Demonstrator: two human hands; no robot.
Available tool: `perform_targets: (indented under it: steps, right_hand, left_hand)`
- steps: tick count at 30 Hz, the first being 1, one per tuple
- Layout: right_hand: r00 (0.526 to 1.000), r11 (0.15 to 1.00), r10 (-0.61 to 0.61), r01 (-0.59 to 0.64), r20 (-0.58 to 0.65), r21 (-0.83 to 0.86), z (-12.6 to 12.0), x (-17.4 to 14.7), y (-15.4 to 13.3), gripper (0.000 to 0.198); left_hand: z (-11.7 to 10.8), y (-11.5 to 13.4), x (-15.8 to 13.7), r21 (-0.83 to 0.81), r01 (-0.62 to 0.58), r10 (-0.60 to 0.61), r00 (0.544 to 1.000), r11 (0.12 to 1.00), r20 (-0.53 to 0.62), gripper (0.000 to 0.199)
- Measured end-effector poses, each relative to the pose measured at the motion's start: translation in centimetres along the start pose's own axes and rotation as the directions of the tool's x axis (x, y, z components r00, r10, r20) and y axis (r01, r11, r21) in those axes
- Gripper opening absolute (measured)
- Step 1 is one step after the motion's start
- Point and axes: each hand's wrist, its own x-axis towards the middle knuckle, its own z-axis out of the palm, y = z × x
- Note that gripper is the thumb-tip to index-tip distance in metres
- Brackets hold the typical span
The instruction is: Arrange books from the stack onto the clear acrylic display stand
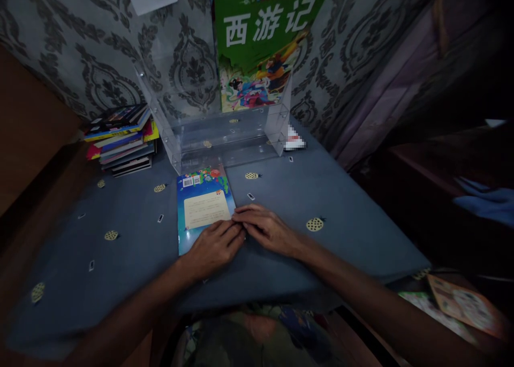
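Note:
A blue picture book [204, 190] lies flat on the table, its back cover with a barcode and cream text panel facing up. My left hand [219, 242] rests palm down over its lower right corner, fingers laid together towards the right. From the other side my right hand [267, 229] reaches in with fingers stretched to the left, their tips meeting my left fingertips at the book's right edge. My thumbs are mostly hidden, and no grip on the book shows. Behind the book stands a clear acrylic rack [225, 142] holding a green book [257, 51] upright.
A stack of books [124, 139] stands at the back left, near the patterned wall. The blue cloth [132, 281] covers the table. A small white and red item [294, 138], partly pixelated, sits right of the rack. Colourful booklets [461, 303] lie lower, beyond the table's right edge.

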Motion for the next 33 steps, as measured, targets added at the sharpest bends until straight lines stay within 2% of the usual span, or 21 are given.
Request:
perform_targets:
  steps: [6, 12, 24, 33]
  right_hand:
    - [1.000, 1.000, 0.022, -0.022, -0.013, 0.010, 0.04, -0.30, -0.05, 0.034]
    - [0.998, 0.998, 0.048, -0.047, -0.036, 0.048, 0.18, -0.40, 0.27, 0.035]
    - [0.991, 0.984, 0.124, -0.117, -0.041, 0.136, 0.05, -0.15, 0.18, 0.032]
    - [0.986, 0.977, 0.160, -0.153, -0.036, 0.146, 0.03, -0.26, 0.13, 0.031]
  left_hand:
    - [0.61, 0.11, -0.33, 0.017, 0.096, -0.096, 0.995, 0.995, -0.022, 0.026]
    - [0.49, -0.09, -0.39, 0.052, 0.143, -0.141, 0.989, 0.988, -0.041, 0.029]
    - [0.47, -0.07, -0.40, 0.160, 0.088, -0.072, 0.992, 0.983, -0.101, 0.022]
    - [0.15, -0.18, -0.32, 0.085, 0.113, -0.106, 0.991, 0.990, -0.086, 0.021]
